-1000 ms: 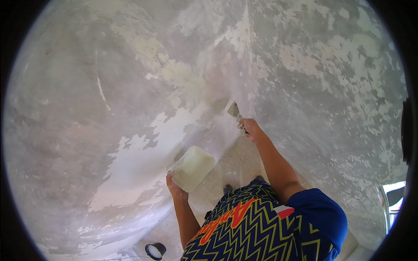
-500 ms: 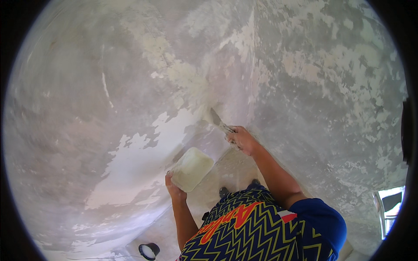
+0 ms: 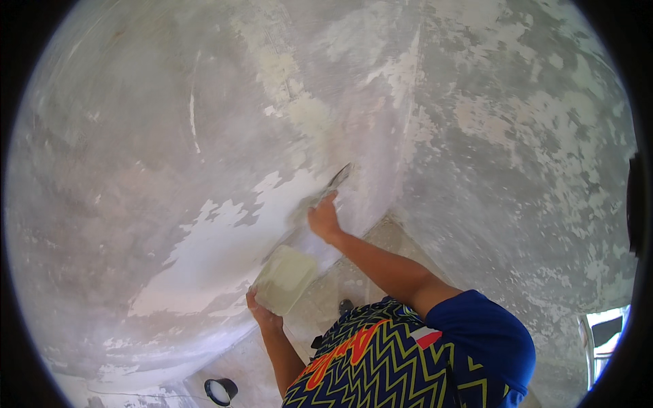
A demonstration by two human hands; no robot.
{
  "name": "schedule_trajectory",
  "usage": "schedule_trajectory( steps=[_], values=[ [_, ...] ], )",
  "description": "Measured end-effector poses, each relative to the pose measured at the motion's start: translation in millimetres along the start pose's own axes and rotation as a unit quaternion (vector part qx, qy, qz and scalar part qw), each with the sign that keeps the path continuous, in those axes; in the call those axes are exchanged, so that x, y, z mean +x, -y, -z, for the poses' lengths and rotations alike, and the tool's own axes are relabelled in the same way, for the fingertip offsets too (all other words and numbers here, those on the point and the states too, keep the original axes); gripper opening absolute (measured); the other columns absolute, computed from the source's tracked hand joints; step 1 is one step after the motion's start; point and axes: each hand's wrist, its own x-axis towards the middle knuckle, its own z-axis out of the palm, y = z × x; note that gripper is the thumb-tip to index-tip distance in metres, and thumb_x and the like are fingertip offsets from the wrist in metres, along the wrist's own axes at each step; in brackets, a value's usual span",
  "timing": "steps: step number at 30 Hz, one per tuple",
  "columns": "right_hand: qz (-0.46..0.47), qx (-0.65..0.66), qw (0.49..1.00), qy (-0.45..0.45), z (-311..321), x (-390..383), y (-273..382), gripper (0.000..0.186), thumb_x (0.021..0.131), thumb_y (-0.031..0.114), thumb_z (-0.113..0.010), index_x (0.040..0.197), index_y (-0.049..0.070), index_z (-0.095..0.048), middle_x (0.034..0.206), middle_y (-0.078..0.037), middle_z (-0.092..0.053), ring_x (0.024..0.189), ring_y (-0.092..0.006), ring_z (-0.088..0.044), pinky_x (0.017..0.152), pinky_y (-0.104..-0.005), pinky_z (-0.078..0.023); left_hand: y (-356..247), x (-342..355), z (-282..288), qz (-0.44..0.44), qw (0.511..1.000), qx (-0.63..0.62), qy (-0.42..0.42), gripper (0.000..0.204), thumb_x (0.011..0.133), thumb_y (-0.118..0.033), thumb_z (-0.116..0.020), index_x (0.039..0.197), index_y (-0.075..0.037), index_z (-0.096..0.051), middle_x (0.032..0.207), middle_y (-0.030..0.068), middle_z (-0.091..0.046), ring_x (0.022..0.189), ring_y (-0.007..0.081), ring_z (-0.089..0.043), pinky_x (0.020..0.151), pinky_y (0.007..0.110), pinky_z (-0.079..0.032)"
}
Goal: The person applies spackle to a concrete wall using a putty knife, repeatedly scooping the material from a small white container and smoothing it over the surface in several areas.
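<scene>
My right hand is closed around the handle of a putty knife. Its blade is against, or very close to, the grey wall, angled up and to the right. My left hand grips the lower left edge of a pale, rounded rectangular board or shallow tray, below the knife. Whether any filler lies on it is hard to tell. To the left of the knife a bright white patch of smooth filler spreads over the wall. The knife's handle is mostly hidden by my fingers.
An inner corner joins a second, patchy grey wall on the right. On the floor at lower left stands a black bucket with white inside, a thin cord near it. A bright opening shows at far right.
My right hand has moved left across the wall, and the knife blade has swung from pointing up-left to up-right. The board has shifted slightly down and left in view, which has also shifted.
</scene>
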Motion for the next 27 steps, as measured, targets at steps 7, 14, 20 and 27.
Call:
schedule_trajectory(
  steps=[7, 14, 20, 27],
  values=[
    [0.101, -0.061, 0.981, 0.154, 45, -92, -4, 0.095, 0.091, 0.015, -0.06, 0.149, -0.026, 0.003, 0.142, -0.05, -0.039, 0.125, -0.0559, -0.052, 0.11, -0.0518, -0.043, -3, -19, 52, 0.009, 0.997, -0.036, -0.068, 0.056, 0.099, -0.042, -0.038, 0.136, -0.005, -0.058, 0.132, 0.0125, -0.065, 0.122, 0.0294, -0.063, 0.102, 0.044, -0.052],
    [-0.131, 0.065, 0.984, 0.105, 126, -52, -43, 0.06, 0.095, 0.015, -0.056, 0.148, 0.0, -0.032, 0.1, -0.021, -0.064, 0.082, -0.0351, -0.063, 0.068, -0.0457, -0.051, 7, 15, 17, 0.035, 0.999, 0.003, -0.019, 0.052, 0.099, -0.04, -0.041, 0.132, -0.005, -0.061, 0.126, 0.0113, -0.068, 0.115, 0.0276, -0.066, 0.098, 0.041, -0.054],
    [-0.264, 0.399, 0.865, 0.15, 165, 17, -23, 0.004, 0.098, 0.013, -0.053, 0.1, 0.013, -0.05, 0.065, 0.002, -0.044, 0.045, -0.0067, -0.033, 0.037, -0.0245, -0.022, 4, 22, -20, 0.073, 0.996, -0.037, 0.027, 0.038, 0.096, -0.033, -0.049, 0.121, -0.008, -0.064, 0.118, 0.0075, -0.069, 0.108, 0.0241, -0.068, 0.095, 0.038, -0.056],
    [-0.236, 0.387, 0.866, 0.21, 171, -8, 52, 0.005, 0.098, 0.011, -0.052, 0.095, 0.007, -0.053, 0.067, 0.001, -0.047, 0.046, -0.0079, -0.036, 0.039, -0.0272, -0.023, 5, 18, -20, 0.041, 0.999, -0.025, 0.024, 0.048, 0.093, -0.039, -0.051, 0.127, -0.008, -0.062, 0.119, 0.0093, -0.069, 0.108, 0.0268, -0.067, 0.095, 0.04, -0.056]
  ],
)
